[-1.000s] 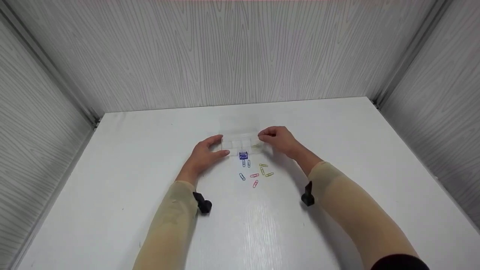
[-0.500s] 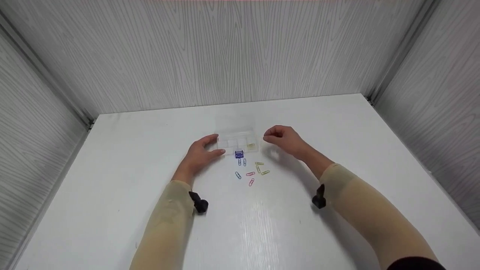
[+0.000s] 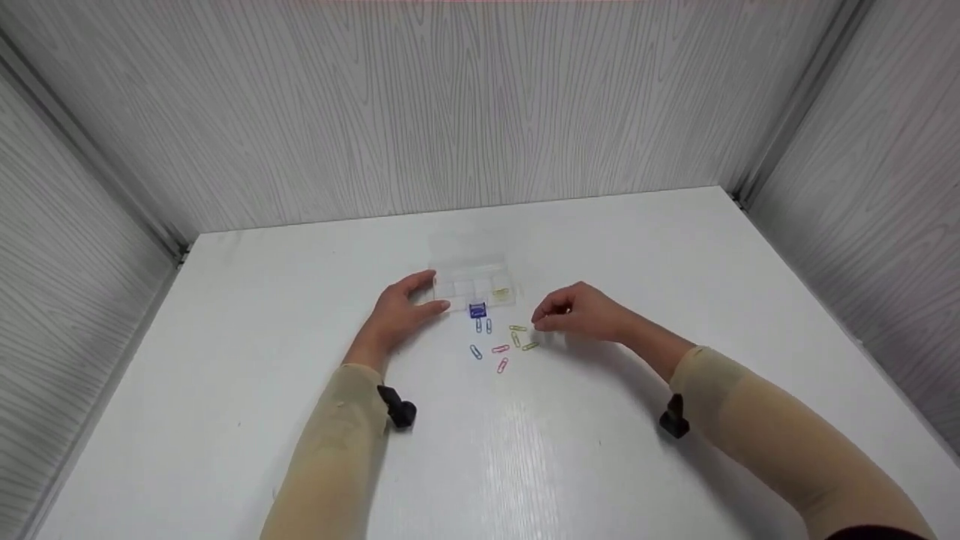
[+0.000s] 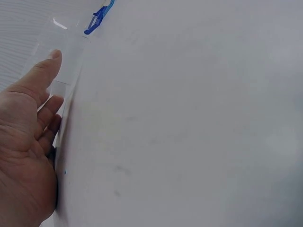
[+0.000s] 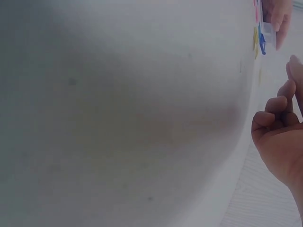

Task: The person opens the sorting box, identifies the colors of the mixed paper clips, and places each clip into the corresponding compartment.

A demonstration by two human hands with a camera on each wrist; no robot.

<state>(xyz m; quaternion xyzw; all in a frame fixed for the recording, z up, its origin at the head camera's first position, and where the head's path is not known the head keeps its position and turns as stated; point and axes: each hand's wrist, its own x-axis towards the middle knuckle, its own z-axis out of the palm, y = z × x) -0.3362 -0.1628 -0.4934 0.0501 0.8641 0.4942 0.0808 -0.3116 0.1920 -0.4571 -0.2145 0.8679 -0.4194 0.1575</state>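
A clear plastic compartment box (image 3: 463,288) lies with its lid tipped back. My left hand (image 3: 397,312) grips its left end, thumb on the front edge and fingers at the far side; the left wrist view shows the thumb (image 4: 47,71) over the plastic. Inside the right compartment is a yellow paper clip (image 3: 500,292). A purple-blue latch (image 3: 478,310) juts from the front. My right hand (image 3: 583,312), fingers loosely curled and nothing visible between them, hovers right of the loose yellow paper clips (image 3: 516,340). Pink paper clips (image 3: 501,349) and blue paper clips (image 3: 476,352) lie alongside.
A white table (image 3: 465,465) spreads beneath both arms. Grey wood-grain panels (image 3: 465,105) rise behind it and at both sides. Black mounts (image 3: 397,409) sit on the sleeved wrists.
My right hand has drawn away from the box's right end and come down toward the loose clips. The yellow clip in the compartment is now uncovered. My left hand stays on the box.
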